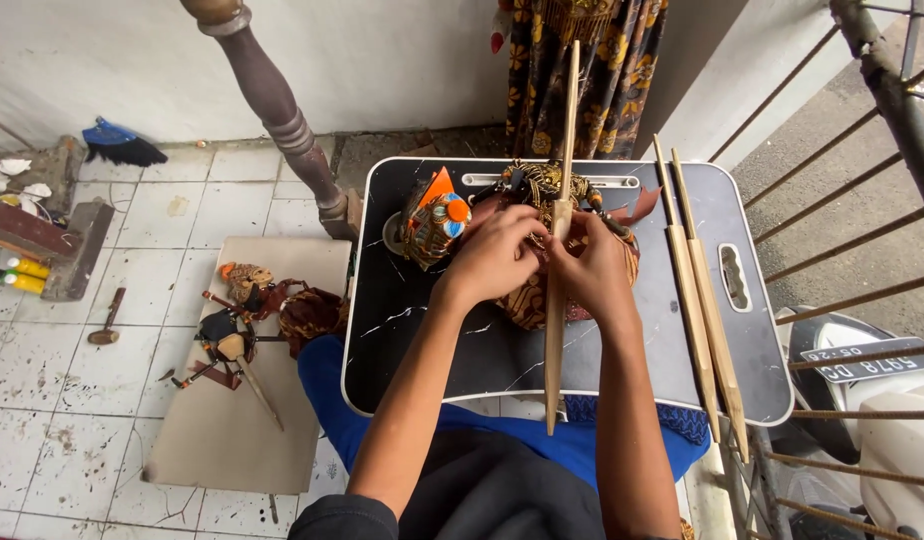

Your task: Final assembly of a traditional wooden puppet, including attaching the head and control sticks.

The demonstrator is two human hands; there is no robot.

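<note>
While your lap tray (752, 300) carries everything, note that it sits across your knees with its right edge near the metal railing (887, 80), so any shift of your legs could tip it. On its dark marbled top lies the rod puppet (530, 300), dressed in brown patterned cloth, its painted head (434, 222) turned toward the left. Your left hand (494, 255) and right hand (592, 268) meet over the puppet's body, fingers curled and pressed together around the central wooden rod (555, 330); whether they pinch cloth, cord or the rod itself cannot be told. That rod runs well past the tray's near and far edges, so a careless twist could lever the puppet off the surface or strain the costume. Two loose wooden sticks (704, 320) lie side by side on the right, their lower ends overhanging the tray's near edge; a nudge from your right forearm could roll them off. A second puppet (244, 320) lies on the board (212, 440) on the tiled floor to your left, where a dropped rod could strike it.
</note>
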